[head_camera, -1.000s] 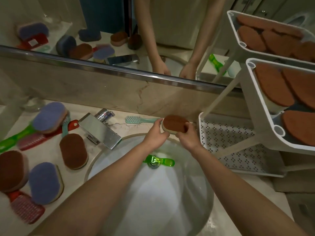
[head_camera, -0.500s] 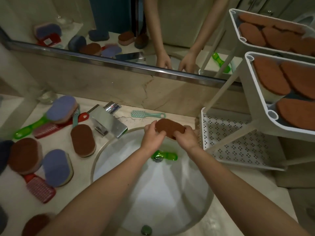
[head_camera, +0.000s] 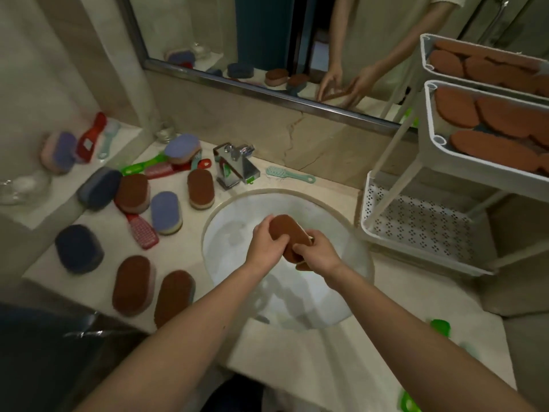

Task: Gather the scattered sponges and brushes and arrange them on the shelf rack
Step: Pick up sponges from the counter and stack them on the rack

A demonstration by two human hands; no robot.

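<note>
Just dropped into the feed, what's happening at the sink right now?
A person is holding one brown sponge over the sink basin, with the left hand and the right hand both gripping it. The white shelf rack on the right already has brown sponges on its upper tiers; its perforated bottom tier looks bare. Many sponges and brushes are scattered on the counter left of the faucet, plus a teal brush behind the basin.

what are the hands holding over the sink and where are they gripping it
A brown-topped sponge. The left hand grips its upper-left end, and the right hand grips its lower-right end, above the sink basin.
</note>
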